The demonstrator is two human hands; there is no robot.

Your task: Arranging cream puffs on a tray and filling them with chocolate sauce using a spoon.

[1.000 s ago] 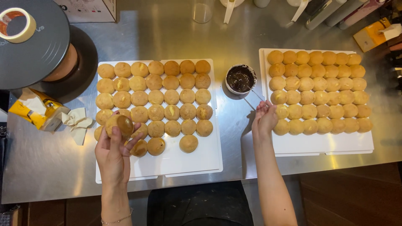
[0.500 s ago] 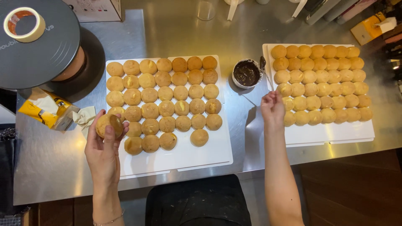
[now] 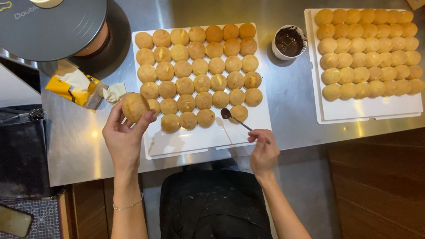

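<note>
You work at a steel counter (image 3: 287, 115) with two white trays (image 3: 195, 141) of buns. Beyond your fingers sits a cup of chocolate (image 3: 289, 42). Your left hand (image 3: 124, 137) curls closed around one bun (image 3: 135, 107); your right hand (image 3: 264, 148) pinches a small spoon (image 3: 234, 118), its bowl chocolate-coated. The far tray (image 3: 367, 110) is cut off.

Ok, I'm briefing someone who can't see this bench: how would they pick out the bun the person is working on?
Start at the nearer white tray, the one on the steel counter in front of the person. Just off its left edge, the left hand holds one round golden bun in its fingertips. Unlike the buns in rows, it is lifted clear of the tray, and the right hand points a dark-tipped spoon toward it.
</note>
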